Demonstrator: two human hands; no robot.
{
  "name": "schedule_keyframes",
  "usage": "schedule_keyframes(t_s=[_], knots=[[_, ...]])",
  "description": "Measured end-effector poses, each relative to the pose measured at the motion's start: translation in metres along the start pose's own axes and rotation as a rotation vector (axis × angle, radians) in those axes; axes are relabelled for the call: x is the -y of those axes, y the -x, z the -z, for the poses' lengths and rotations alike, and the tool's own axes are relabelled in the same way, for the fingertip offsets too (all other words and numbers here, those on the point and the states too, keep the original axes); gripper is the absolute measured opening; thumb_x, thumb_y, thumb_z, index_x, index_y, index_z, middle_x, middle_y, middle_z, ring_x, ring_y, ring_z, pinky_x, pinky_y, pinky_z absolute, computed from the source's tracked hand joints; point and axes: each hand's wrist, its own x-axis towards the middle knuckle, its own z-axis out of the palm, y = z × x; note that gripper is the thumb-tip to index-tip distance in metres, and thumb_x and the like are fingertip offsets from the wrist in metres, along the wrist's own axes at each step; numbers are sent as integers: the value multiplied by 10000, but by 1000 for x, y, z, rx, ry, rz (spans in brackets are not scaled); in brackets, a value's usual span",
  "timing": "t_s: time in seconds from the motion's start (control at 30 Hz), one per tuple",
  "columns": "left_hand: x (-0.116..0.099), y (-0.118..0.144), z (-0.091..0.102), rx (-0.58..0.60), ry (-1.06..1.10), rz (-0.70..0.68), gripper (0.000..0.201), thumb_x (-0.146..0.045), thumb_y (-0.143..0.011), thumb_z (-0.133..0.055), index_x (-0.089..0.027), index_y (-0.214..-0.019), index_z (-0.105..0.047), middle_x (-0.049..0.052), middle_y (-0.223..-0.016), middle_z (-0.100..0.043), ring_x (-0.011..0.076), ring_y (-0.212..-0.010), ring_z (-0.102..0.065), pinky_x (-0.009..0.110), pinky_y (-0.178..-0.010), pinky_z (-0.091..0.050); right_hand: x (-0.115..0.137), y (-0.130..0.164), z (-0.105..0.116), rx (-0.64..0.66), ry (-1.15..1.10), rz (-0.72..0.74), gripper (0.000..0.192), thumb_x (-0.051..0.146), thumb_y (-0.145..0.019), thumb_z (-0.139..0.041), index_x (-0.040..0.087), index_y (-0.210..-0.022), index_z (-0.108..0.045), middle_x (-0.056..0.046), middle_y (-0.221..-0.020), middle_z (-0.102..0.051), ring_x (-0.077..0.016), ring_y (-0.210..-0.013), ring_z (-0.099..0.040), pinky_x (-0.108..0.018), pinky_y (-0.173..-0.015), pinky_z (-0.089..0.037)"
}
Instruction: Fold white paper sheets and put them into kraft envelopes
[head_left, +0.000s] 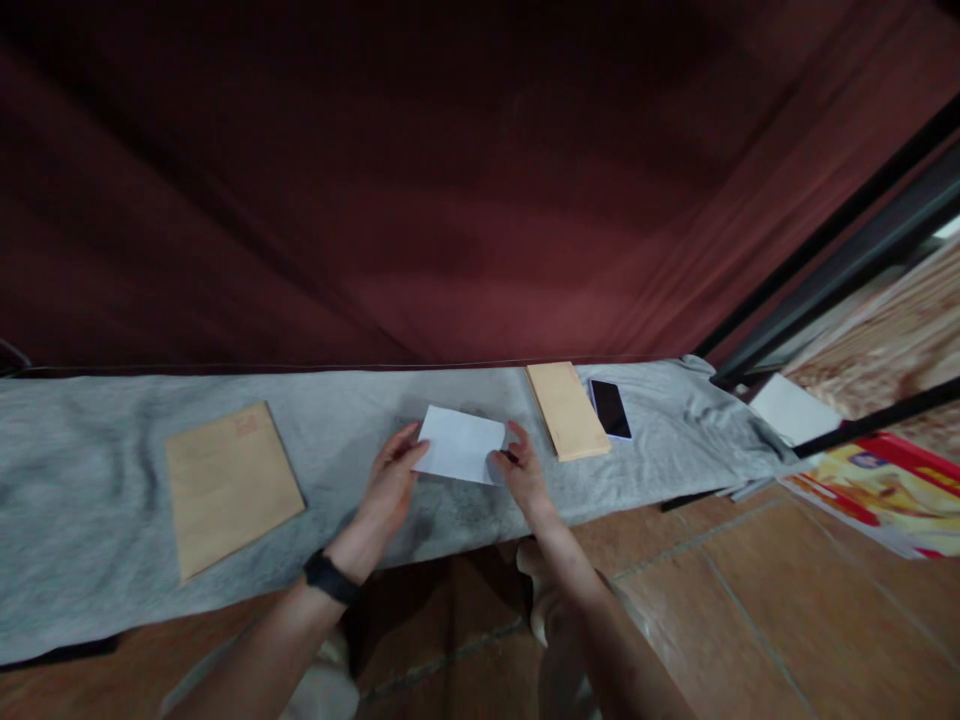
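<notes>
Paper: white folded sheet [461, 444] sits between both hands, lifted a little at its far edge off the grey cloth [90, 480], near the middle of the covered bench
Left hand: left hand [390, 485] grips the sheet's left edge, thumb on top and fingers tucked beneath, so that side is pinched rather than pressed flat; a dark watch [330, 577] sits on the wrist
Right hand: right hand [517, 467] pinches the sheet's right edge between thumb and forefinger, the remaining fingers curled under; holding both short edges this way seems to keep the sheet taut and level
Big envelope: large brown envelope [229, 487] lies flat on the cloth well to the left, apart from the hands, a faint red mark near its upper corner
Slim envelopes: narrow brown stack [568, 410] lies flat just right of the right hand, its long side running away from the person, probably parked within easy reach
Phone: dark phone [610, 408] rests screen-up, touching or just beside the narrow stack's right edge
Backdrop: maroon curtain [450, 200] hangs behind the bench
Right floor: loose white sheet [795, 408] and a red and yellow printed sheet [885, 490] lie off the cloth, well away from the hands
</notes>
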Motion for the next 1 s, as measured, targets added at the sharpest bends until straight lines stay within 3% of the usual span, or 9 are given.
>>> schedule_keyframes(t_s=[0.1,0.23,0.4,0.53,0.63,0.73,0.87,1.0], knots=[[2,-13,19,64,-296,-25,754,-309,-680,-712,-124,-1382,-508,-8,-780,-684,181,-713,-660,302,-667,-502,-6,0,0,24,62,-46,615,228,-781,-579,139,-1381,-480,28,-733,-613,-180,-646,-614,-288,-608,-507],[9,-12,28,192,-701,-110,806,-210,-698,-628,-125,-1471,-419,-78,-592,-563,166,-572,-581,280,-595,-442,-6,11,2,52,343,24,634,185,-841,-534,166,-1465,-419,-30,-867,-704,-213,-812,-678,-295,-702,-527],[9,-3,27,287,-984,-143,815,-210,-753,-591,-127,-1526,-347,-57,-604,-584,193,-598,-606,291,-607,-436,3,19,4,44,673,77,563,178,-917,-474,148,-1477,-424,-123,-1109,-701,-250,-1000,-668,-342,-853,-520],[11,-9,30,300,-1065,-183,726,-215,-756,-597,-153,-1464,-449,-35,-643,-632,206,-652,-643,307,-653,-474,8,25,-3,82,696,283,504,200,-960,-445,142,-1460,-460,-155,-1341,-605,-257,-1212,-577,-398,-1015,-472],[17,-14,35,326,-1086,-229,636,-227,-774,-593,-185,-1404,-520,2,-730,-691,218,-710,-677,315,-672,-508,8,35,-14,216,657,458,476,256,-1004,-431,174,-1472,-466,-108,-1509,-497,-220,-1367,-470,-382,-1124,-398],[21,-12,36,252,-1217,-299,526,-232,-841,-528,-186,-1364,-566,72,-913,-735,243,-847,-700,354,-768,-540,4,46,-24,282,731,504,499,364,-1030,-431,175,-1491,-454,-88,-1573,-422,-239,-1449,-378,-426,-1196,-300],[31,6,18,118,-1363,-581,472,-282,-961,-387,-133,-1372,-564,189,-1350,-609,318,-1233,-577,485,-1035,-461,0,51,-28,288,807,490,533,392,-1045,-387,175,-1532,-391,-82,-1593,-378,-238,-1469,-353,-444,-1216,-261],[55,19,-2,292,-1338,-782,568,-402,-1004,-331,-135,-1498,-419,161,-1562,-427,288,-1454,-372,482,-1176,-337,-1,51,-27,337,847,502,563,301,-1019,-419,150,-1556,-337,-95,-1610,-334,-247,-1492,-307,-437,-1228,-230]])
